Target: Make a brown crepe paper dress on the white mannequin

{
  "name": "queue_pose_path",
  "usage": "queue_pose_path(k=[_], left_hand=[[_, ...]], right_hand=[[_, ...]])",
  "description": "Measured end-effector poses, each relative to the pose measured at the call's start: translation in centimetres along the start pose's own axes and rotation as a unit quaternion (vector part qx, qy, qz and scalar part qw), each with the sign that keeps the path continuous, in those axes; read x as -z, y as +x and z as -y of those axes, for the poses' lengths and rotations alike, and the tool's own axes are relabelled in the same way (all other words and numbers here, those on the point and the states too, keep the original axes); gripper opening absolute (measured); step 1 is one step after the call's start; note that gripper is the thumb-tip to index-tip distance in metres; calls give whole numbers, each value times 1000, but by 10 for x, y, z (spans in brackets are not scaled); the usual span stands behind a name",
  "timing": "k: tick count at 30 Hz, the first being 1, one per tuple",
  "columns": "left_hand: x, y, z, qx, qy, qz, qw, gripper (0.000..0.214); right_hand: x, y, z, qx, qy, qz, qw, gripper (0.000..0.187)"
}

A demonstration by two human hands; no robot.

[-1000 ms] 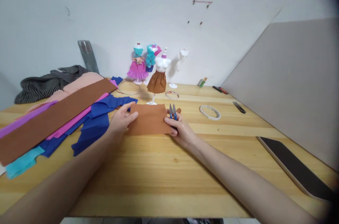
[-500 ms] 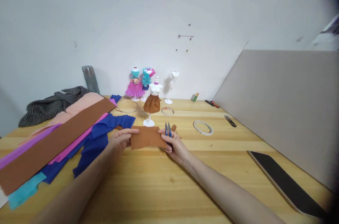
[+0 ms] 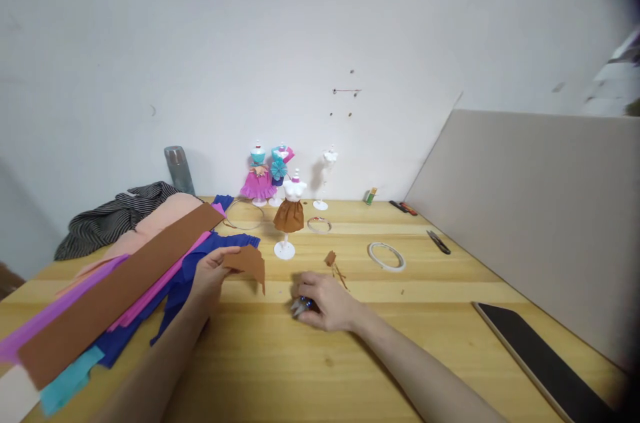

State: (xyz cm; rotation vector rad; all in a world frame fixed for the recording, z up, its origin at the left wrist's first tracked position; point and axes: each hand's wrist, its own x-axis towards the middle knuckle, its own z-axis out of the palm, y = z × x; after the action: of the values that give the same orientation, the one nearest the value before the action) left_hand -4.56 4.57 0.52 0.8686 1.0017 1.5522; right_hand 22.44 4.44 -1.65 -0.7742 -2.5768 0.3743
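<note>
My left hand (image 3: 211, 276) pinches a small brown crepe paper piece (image 3: 249, 264) by its left end; the free end droops to the right. Low over the table, my right hand (image 3: 326, 302) is closed around small blue-handled thread snips (image 3: 303, 305), blades pointing left and mostly covered by the fingers. Behind the hands stands a white miniature mannequin (image 3: 294, 191) on a round base, wearing a gathered brown skirt (image 3: 289, 216). Brown paper scraps (image 3: 331, 259) lie just beyond my right hand.
Crepe paper strips, a long brown one (image 3: 125, 290) on top, cover the left side. Dressed mannequins (image 3: 258, 182) and a bare one (image 3: 329, 173) stand by the wall. To the right lie a white tape roll (image 3: 387, 256), other snips (image 3: 439, 242) and a dark tablet (image 3: 540, 363).
My right hand has let go of the brown paper and lowered, turning the snips leftward. The left hand keeps the paper, now drooping, and has moved slightly left.
</note>
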Motion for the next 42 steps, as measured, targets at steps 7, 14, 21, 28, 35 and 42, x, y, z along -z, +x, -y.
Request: queue_pose_path(k=[7, 14, 21, 28, 35, 42], left_hand=[[-17, -11, -27, -28, 9, -6, 1000, 26], [-68, -28, -42, 36, -24, 27, 999, 31], [-93, -24, -49, 9, 77, 83, 994, 21], [-95, -9, -67, -71, 227, 69, 969, 27], [-96, 5, -55, 32, 131, 139, 981, 28], [-91, 11, -43, 86, 97, 176, 976, 28]], right_hand=[[6, 4, 0, 32, -35, -144, 988, 60], [-4, 30, 30, 39, -96, -251, 963, 99], [30, 47, 34, -23, 160, -364, 917, 32], [59, 54, 24, -186, 598, -298, 721, 30], [64, 52, 13, -209, 660, -245, 678, 45], [59, 46, 12, -241, 686, -199, 657, 49]])
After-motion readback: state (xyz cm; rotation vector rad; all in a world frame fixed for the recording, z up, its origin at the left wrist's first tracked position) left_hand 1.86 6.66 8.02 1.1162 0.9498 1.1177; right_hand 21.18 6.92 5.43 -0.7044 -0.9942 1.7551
